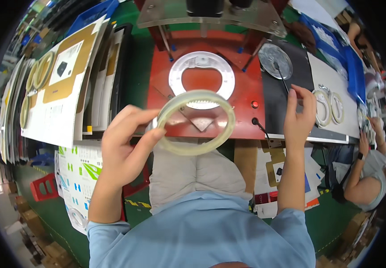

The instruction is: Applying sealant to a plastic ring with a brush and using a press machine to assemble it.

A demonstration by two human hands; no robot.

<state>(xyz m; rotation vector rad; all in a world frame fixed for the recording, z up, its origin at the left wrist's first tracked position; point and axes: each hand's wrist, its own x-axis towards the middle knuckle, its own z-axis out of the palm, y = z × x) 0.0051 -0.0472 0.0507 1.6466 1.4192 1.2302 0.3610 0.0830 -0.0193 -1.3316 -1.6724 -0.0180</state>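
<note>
cream translucent ring [195, 149] in your left hand [123, 143], tipped up in the air above the near edge of the bench; its far rim overlaps the work in view but looks clear of it. left thumb and fingers pinch the ring's left side. your right hand [299, 111] is raised to the right, fingertips up beside a thin black rod [283, 79]; cannot tell whether thumb and finger grip the rod or only come near it. the rod's other end meets a round clear dish [271, 53] on a black board [300, 69]. beneath and beyond the held ring, a white ring [228, 80] lies flat on a red base plate [246, 91], under a clear raised plate [242, 20]. by appearances, the white ring is already placed, while yours is lifted and not yet set down anywhere; this piece looks partway through, and what has been done to it cannot be read from here. red push button [255, 104] on the base, no finger on it. farther right, a pair of rings [337, 108] rests on a white board [347, 127]; to the left, more rings [45, 69] lie on a stack of printed cardboard sheets [68, 107]. whether those are finished or waiting, cannot tell. another person [367, 183] sits off to your right.
</note>
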